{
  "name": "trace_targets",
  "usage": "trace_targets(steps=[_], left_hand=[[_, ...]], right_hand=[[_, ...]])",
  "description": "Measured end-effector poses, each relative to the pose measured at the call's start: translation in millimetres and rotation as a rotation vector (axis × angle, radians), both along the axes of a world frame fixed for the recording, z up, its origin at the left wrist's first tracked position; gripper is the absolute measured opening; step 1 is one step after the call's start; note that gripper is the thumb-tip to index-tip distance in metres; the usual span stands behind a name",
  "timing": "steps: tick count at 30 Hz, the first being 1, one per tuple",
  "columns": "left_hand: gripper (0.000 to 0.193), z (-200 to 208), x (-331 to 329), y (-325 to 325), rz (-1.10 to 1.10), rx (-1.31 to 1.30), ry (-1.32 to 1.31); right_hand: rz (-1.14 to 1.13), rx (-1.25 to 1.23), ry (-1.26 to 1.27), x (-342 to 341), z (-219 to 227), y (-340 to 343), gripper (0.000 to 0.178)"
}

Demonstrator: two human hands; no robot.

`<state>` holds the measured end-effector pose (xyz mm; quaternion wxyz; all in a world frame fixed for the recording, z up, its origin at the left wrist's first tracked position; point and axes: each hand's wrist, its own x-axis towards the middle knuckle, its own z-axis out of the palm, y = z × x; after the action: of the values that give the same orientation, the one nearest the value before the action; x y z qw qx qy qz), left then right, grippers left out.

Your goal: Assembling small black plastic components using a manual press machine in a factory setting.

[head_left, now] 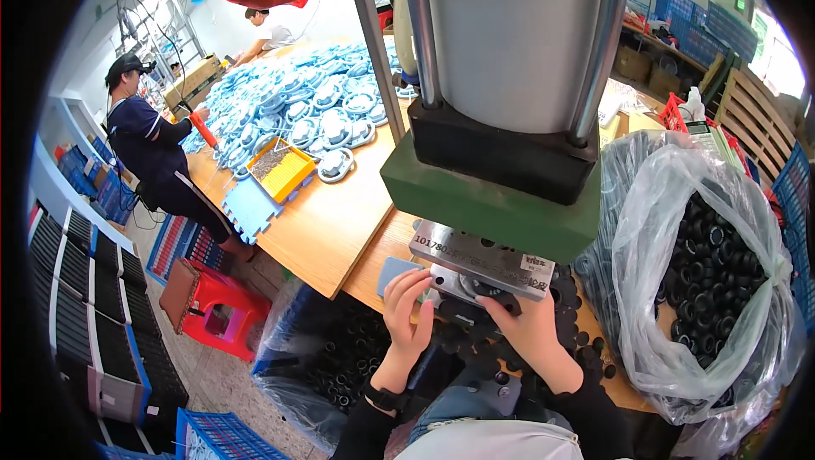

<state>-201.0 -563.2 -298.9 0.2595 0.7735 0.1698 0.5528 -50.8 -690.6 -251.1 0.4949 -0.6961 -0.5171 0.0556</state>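
Observation:
Below a press with a green block [492, 201], a steel upper die [484, 258] hangs over a silver lower die [454, 282]. A dark round part [480, 292] sits in the gap between them. My left hand [406, 317] is at the lower die's left side, fingers apart and bent, nothing visible in them. At the right end my right hand [533, 331] reaches under the upper die. Its thumb lies against the dark part; the other fingers are mostly hidden, and what they close on cannot be made out. Small black round pieces [484, 348] lie around the die.
A clear plastic bag [641, 290] of black rings stands at right. Left of my legs is a lined bin [293, 367] of black rings. Light-blue parts [314, 95] pile on the table beside a yellow tray [280, 170]. A person [148, 137] stands near a red stool [216, 307].

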Motion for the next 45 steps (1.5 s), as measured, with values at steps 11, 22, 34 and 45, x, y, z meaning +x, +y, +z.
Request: trace_targets(steps=[11, 22, 34, 45], left_hand=[[0.031, -76, -38, 46, 0.362, -0.027, 0.552], [0.026, -86, -47, 70, 0.227, -0.023, 0.591], [0.053, -25, 8, 2, 0.226, 0.071, 0.309], [0.052, 29, 61, -23, 0.122, -0.257, 0.072]], right_hand=[[-0.144, -0.049, 0.061, -24, 2, 14, 0.05], [-0.761, -0.02, -0.239, 138, -11, -189, 0.036], [-1.426, -0.547, -0.592, 335, -19, -339, 0.057], [-1.308, 0.004, -0.233, 288, 0, -319, 0.065]])
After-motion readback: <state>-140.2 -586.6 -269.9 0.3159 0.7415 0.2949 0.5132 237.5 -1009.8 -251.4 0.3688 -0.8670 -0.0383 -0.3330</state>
